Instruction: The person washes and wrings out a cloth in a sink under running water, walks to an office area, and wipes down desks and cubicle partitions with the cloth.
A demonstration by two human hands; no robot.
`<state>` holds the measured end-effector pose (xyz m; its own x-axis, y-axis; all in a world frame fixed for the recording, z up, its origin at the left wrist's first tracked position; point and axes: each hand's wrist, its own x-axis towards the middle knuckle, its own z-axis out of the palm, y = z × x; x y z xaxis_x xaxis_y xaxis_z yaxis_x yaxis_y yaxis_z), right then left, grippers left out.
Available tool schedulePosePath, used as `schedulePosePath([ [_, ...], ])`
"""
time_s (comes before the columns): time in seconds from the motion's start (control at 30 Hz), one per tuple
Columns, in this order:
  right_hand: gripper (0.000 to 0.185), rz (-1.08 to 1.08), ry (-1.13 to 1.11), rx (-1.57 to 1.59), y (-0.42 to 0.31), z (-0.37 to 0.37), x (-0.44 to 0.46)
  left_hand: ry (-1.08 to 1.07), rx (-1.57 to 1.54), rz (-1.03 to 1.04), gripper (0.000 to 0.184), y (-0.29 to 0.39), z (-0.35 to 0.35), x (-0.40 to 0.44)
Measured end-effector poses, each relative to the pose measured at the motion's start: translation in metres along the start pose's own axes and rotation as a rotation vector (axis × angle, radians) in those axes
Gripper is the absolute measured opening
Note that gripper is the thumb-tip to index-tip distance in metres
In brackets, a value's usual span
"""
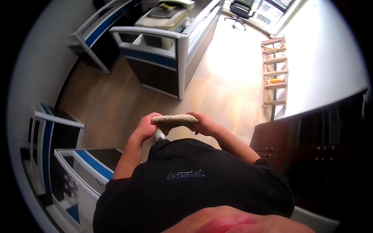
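Observation:
A beige, rough-textured cloth (pixel 174 119), seemingly a folded towel, is stretched between my two hands in front of my black shirt. Its upper edge runs nearly level, and a darker part hangs below it. My left hand (pixel 147 125) grips the cloth's left end, fingers closed on it. At the opposite end, my right hand (pixel 202 123) is closed on the cloth too, with some fingertips showing beneath. Part of the cloth's underside is in shadow.
Office partitions (pixel 155 62) with blue bands stand ahead, a printer-like machine (pixel 167 17) behind them. More partitions (pixel 91 167) are at left. A wooden ladder (pixel 275 72) leans along the right wall. A dark wooden cabinet (pixel 268 143) is at right, an office chair (pixel 241 9) far ahead.

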<state>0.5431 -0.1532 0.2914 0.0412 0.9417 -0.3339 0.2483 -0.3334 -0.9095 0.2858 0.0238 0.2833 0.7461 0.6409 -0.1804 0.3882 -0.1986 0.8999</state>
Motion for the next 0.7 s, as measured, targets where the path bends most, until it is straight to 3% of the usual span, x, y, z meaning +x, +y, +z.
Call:
schedulePosePath([
  [0.07, 0.042, 0.031, -0.058, -0.094, -0.009, 0.002, 0.039, 0.010, -0.018, -0.083, 0.022, -0.028, -0.016, 0.010],
  [0.17, 0.046, 0.055, -0.147, -0.065, -0.016, 0.014, 0.087, 0.114, 0.161, 0.073, 0.021, -0.057, -0.041, 0.013],
  [0.23, 0.046, 0.248, -0.211, 0.065, -0.025, 0.020, 0.121, 0.104, 0.099, -0.175, 0.023, -0.069, -0.056, 0.023],
  [0.27, 0.035, 0.278, -0.175, 0.149, -0.020, 0.024, 0.140, 0.098, 0.085, -0.175, 0.023, -0.078, -0.068, 0.032],
  [0.3, 0.035, 0.292, -0.167, 0.141, -0.006, 0.024, 0.167, 0.047, -0.126, -0.281, 0.024, -0.089, -0.082, 0.043],
  [0.33, 0.033, 0.107, -0.143, 0.022, 0.009, 0.024, 0.197, -0.009, -0.338, -0.391, 0.025, -0.099, -0.094, 0.054],
  [0.37, 0.031, -0.083, -0.120, -0.087, 0.013, 0.028, 0.223, -0.021, -0.343, -0.396, 0.025, -0.116, -0.104, 0.067],
  [0.43, 0.032, -0.088, -0.067, -0.140, -0.025, 0.030, 0.269, -0.011, -0.364, -0.268, 0.028, -0.134, -0.147, 0.107],
  [0.5, 0.036, -0.384, 0.042, -0.372, -0.047, 0.027, 0.313, -0.082, -0.389, -0.311, 0.034, -0.134, -0.193, 0.144],
  [0.57, 0.046, -0.555, 0.118, -0.368, -0.084, 0.020, 0.355, 0.128, -0.174, 0.183, 0.041, -0.160, -0.232, 0.180],
  [0.63, 0.050, -0.646, 0.226, -0.440, -0.129, 0.009, 0.384, 0.184, -0.041, 0.416, 0.045, -0.138, -0.283, 0.221],
  [0.7, 0.051, -0.728, 0.357, -0.457, -0.182, -0.004, 0.402, 0.278, 0.206, 0.589, 0.040, -0.071, -0.330, 0.245],
])
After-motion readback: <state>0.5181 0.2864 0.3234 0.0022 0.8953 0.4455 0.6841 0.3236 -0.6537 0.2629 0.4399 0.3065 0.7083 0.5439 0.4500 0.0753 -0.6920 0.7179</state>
